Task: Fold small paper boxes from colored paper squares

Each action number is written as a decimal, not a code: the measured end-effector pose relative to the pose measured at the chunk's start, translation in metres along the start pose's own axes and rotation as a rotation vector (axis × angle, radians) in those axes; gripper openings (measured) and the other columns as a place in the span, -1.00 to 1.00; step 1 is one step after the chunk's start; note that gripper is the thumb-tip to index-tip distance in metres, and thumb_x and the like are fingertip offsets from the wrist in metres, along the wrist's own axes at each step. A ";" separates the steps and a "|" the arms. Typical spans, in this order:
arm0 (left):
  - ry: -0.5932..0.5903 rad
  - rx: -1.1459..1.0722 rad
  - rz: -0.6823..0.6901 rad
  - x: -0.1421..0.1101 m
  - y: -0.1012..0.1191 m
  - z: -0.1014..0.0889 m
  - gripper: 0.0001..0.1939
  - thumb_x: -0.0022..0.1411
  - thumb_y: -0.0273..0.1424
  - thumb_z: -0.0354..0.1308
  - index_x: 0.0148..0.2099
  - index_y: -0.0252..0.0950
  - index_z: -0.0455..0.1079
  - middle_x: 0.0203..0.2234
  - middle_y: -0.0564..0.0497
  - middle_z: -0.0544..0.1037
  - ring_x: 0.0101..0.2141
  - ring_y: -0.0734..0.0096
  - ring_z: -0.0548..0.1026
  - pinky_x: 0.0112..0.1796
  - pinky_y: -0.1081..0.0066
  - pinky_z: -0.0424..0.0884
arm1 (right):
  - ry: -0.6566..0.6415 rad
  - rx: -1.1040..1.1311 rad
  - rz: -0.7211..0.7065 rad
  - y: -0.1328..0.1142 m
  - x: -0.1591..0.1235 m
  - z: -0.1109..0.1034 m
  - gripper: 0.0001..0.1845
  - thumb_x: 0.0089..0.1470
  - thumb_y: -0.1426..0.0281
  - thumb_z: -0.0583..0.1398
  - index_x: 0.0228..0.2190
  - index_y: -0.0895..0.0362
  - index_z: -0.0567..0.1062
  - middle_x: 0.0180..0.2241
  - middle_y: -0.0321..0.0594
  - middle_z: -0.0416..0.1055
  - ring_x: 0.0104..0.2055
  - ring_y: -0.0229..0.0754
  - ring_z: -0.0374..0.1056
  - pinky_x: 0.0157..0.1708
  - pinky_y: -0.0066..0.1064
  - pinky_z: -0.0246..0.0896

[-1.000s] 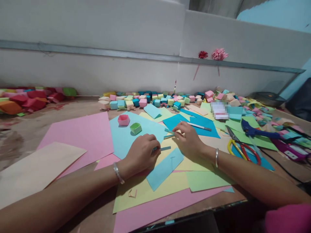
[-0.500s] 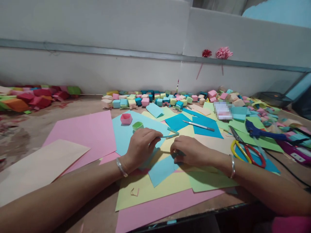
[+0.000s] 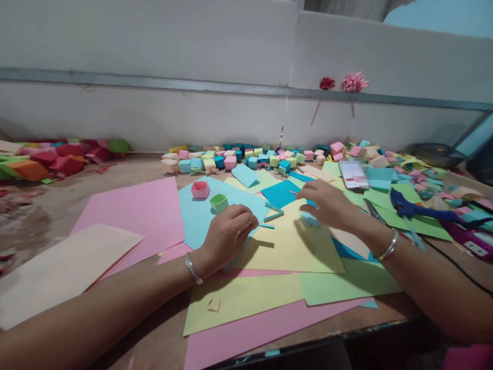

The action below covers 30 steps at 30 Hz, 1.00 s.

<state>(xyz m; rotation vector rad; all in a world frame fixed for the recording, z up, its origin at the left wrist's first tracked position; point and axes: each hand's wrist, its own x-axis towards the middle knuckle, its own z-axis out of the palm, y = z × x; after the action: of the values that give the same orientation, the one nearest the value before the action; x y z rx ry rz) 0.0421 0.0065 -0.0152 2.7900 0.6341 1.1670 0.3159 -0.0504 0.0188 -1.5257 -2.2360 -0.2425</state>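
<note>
My left hand [image 3: 227, 234] rests as a loose fist on the light blue sheet [image 3: 196, 216]. The end of a thin blue paper strip [image 3: 266, 226] shows at its fingertips. My right hand [image 3: 327, 203] hovers over the dark blue sheet [image 3: 281, 194], fingers curled round a small light blue piece of paper [image 3: 310, 220], which is blurred. Between the hands lies a bare yellow sheet [image 3: 292, 246]. A pink folded box [image 3: 200, 189] and a green one [image 3: 219, 202] stand just beyond my left hand.
Large pink [image 3: 134, 210], peach [image 3: 57, 267] and green [image 3: 339, 285] sheets cover the table. A row of small folded boxes [image 3: 250, 156] lines the back, and red ones [image 3: 57, 156] are piled far left. A blue glue gun [image 3: 416, 210] and its cable lie right.
My right hand picked the light blue piece off the yellow sheet and moved up and to the right with it. My left hand stayed closed and hardly moved.
</note>
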 end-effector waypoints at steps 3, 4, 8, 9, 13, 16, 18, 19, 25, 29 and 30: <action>-0.052 -0.043 -0.022 -0.003 0.004 0.002 -0.80 0.31 -0.48 0.04 -0.36 -0.27 0.43 -0.42 0.00 0.50 -0.38 0.41 0.43 -0.36 0.44 0.31 | 0.003 0.122 -0.206 -0.043 -0.005 0.023 -0.76 0.01 0.36 0.31 -0.23 0.10 0.51 -0.28 -0.15 0.46 -0.27 -0.13 0.30 -0.36 -0.34 0.08; -0.075 -0.064 -0.030 -0.004 0.006 0.002 -0.81 0.30 -0.48 0.05 -0.35 -0.27 0.43 -0.42 0.01 0.50 -0.38 0.42 0.43 -0.36 0.44 0.31 | 0.032 0.070 -0.235 -0.055 -0.006 0.031 -0.86 0.04 0.35 0.28 -0.31 0.12 0.51 -0.36 -0.16 0.45 -0.31 -0.13 0.28 -0.39 -0.33 0.02; -0.177 -0.155 -0.109 -0.002 0.009 0.000 -0.90 0.24 -0.47 0.14 -0.35 -0.25 0.45 -0.45 0.04 0.50 -0.42 0.43 0.42 -0.39 0.45 0.28 | 0.083 -0.048 -0.265 -0.065 -0.008 0.047 -0.71 0.15 0.60 0.05 -0.52 0.15 0.45 -0.54 -0.21 0.35 -0.43 -0.21 0.17 -0.45 -0.33 -0.14; -0.202 -0.176 -0.146 -0.001 0.008 0.000 -0.92 0.21 -0.46 0.16 -0.35 -0.25 0.45 -0.46 0.04 0.51 -0.42 0.43 0.42 -0.40 0.45 0.28 | 0.086 -0.047 -0.247 -0.060 -0.006 0.047 -0.69 0.15 0.61 0.03 -0.53 0.15 0.44 -0.55 -0.21 0.34 -0.45 -0.21 0.15 -0.45 -0.34 -0.15; -0.244 -0.245 -0.333 0.008 -0.004 -0.003 -0.93 0.13 -0.45 0.21 -0.41 -0.26 0.49 -0.48 0.02 0.55 -0.43 0.39 0.44 -0.39 0.42 0.28 | 0.042 0.018 -0.116 -0.034 0.001 0.041 -0.73 0.16 0.53 0.06 -0.52 0.15 0.45 -0.54 -0.20 0.36 -0.44 -0.20 0.17 -0.44 -0.36 -0.11; -0.251 -0.267 -0.415 0.012 -0.012 -0.002 -0.92 0.11 -0.44 0.20 -0.42 -0.27 0.49 -0.48 0.02 0.56 -0.42 0.38 0.45 -0.38 0.41 0.29 | -0.041 0.104 -0.053 -0.025 0.004 0.039 -0.77 0.16 0.52 0.09 -0.49 0.14 0.48 -0.48 -0.17 0.41 -0.38 -0.18 0.23 -0.40 -0.38 -0.04; -0.264 -0.279 -0.408 0.013 -0.014 0.000 -0.90 0.13 -0.42 0.17 -0.41 -0.27 0.50 -0.47 0.01 0.57 -0.41 0.37 0.46 -0.37 0.41 0.29 | -0.092 0.153 -0.042 -0.023 0.005 0.037 -0.77 0.14 0.52 0.10 -0.49 0.14 0.48 -0.46 -0.17 0.44 -0.38 -0.18 0.25 -0.40 -0.39 -0.03; -0.272 -0.282 -0.396 0.013 -0.014 0.000 -0.88 0.14 -0.41 0.15 -0.40 -0.26 0.50 -0.46 0.01 0.57 -0.40 0.37 0.46 -0.37 0.40 0.29 | -0.115 0.171 -0.038 -0.023 0.005 0.036 -0.78 0.14 0.52 0.11 -0.50 0.13 0.48 -0.46 -0.18 0.44 -0.39 -0.19 0.25 -0.40 -0.39 -0.03; -0.188 -0.283 -0.427 0.012 -0.012 0.000 -0.82 0.15 -0.30 0.13 -0.42 -0.26 0.47 -0.48 0.02 0.55 -0.42 0.36 0.44 -0.39 0.40 0.30 | -0.138 0.289 0.012 -0.017 0.006 0.028 -0.78 0.09 0.49 0.13 -0.55 0.14 0.48 -0.53 -0.25 0.41 -0.46 -0.27 0.21 -0.46 -0.43 -0.03; 0.104 -0.475 -0.639 0.013 -0.011 0.000 -0.82 0.13 -0.26 0.19 -0.35 -0.28 0.45 -0.52 0.07 0.47 -0.52 0.48 0.34 -0.48 0.45 0.26 | -0.034 0.531 0.203 -0.024 0.005 0.028 -0.82 0.06 0.39 0.18 -0.53 0.13 0.51 -0.62 -0.34 0.36 -0.56 -0.32 0.17 -0.53 -0.46 0.00; 0.144 -0.591 -0.706 0.014 -0.010 0.000 -0.79 0.11 -0.24 0.22 -0.30 -0.28 0.45 -0.52 0.09 0.45 -0.55 0.52 0.32 -0.51 0.47 0.26 | 0.012 0.584 0.278 -0.028 0.005 0.029 -0.81 0.06 0.37 0.18 -0.54 0.14 0.51 -0.62 -0.33 0.37 -0.57 -0.32 0.18 -0.54 -0.47 0.01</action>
<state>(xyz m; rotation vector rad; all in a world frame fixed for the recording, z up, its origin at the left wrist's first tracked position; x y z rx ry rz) 0.0473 0.0215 -0.0085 1.7826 0.9756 1.1403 0.2813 -0.0463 -0.0024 -1.4586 -1.8230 0.4444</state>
